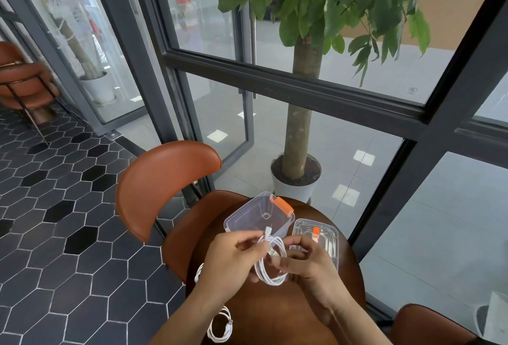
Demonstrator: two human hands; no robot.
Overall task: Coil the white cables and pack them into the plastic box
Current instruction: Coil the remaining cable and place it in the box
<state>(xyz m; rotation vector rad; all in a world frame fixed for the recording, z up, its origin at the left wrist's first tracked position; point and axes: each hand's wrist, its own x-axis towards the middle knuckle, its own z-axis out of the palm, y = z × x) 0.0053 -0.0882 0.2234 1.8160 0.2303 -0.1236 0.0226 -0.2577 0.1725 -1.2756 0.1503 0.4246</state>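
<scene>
Both hands hold a coiled white cable [270,270] above the round brown table [275,314]. My left hand [233,259] pinches the loose end near its plug, which points up toward the box. My right hand [305,262] grips the coil's right side. The clear plastic box [247,221] with an orange latch stands open just beyond the hands. Its clear lid [327,237] lies to the right of it. A second white cable [220,328] lies coiled on the table under my left forearm. A loop of another white cable [198,273] shows by my left wrist.
A brown leather chair [165,185] stands at the table's far left. A potted tree in a white pot [295,185] stands behind the table against dark-framed glass walls. Another brown chair back [423,325] is at the lower right. Dark hexagon floor tiles spread to the left.
</scene>
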